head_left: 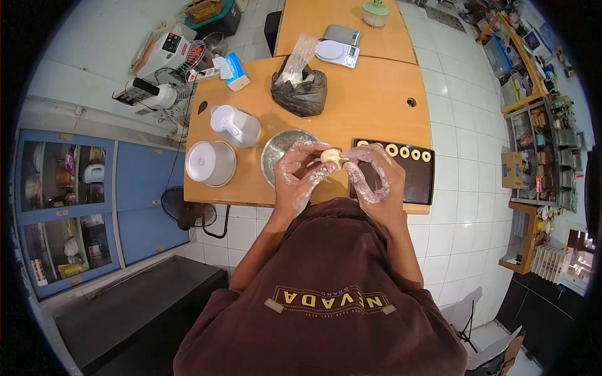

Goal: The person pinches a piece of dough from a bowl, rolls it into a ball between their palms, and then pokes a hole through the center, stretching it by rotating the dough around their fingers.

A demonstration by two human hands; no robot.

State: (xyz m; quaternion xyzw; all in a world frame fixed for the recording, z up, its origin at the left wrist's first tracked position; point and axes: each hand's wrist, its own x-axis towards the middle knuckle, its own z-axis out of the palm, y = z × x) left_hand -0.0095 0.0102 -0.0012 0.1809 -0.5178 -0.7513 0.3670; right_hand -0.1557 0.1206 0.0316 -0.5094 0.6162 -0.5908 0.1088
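Observation:
A small pale lump of dough (331, 158) is held up in front of my chest, at the right side of the metal bowl. My left hand (302, 172), dusted with flour, pinches it between thumb and fingers. From the other side my right hand (379, 174), also floury, curls round with thumb and fingertips meeting at the dough's edge. Beneath and beyond the right hand lies a dark baking tray (414, 178), with several pale dough rings (404, 151) in a row along its far edge. The metal bowl (271, 150) sits behind my left hand, which partly covers it.
On the wooden table (364, 94) stand a white pitcher (237, 125), a lidded white tub (210, 164), a black plastic bag (300, 91), a kitchen scale (337, 53) and a blue tissue box (236, 72). A green-lidded container (375, 14) stands at the far end.

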